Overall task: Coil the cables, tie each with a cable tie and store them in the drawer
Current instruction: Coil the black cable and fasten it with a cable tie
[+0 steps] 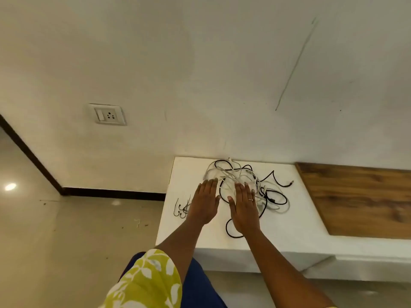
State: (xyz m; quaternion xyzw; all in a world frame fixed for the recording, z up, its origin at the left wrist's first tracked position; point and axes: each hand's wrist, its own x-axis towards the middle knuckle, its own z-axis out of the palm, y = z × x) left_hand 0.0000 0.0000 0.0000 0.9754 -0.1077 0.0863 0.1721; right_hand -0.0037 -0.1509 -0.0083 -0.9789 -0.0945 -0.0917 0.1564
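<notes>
Head view, black and white cables [249, 187] lying in a loose tangle on the white desk [278, 232] near the wall, left hand [205, 202] and right hand [243, 207] hovering flat, fingers straight, grasping nothing, thin black cable ties [182, 208] lying at the desk's left edge.

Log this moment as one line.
left hand open | right hand open | tangled cables uncoiled | cable ties untouched

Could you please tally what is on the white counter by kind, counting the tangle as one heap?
Tangled heap of black and white cables: 1; strands cannot be counted apart
Cluster of thin black cable ties: 1; number unclear
Hands, flat and open: 2, left hand, right hand
Total: 4
</notes>
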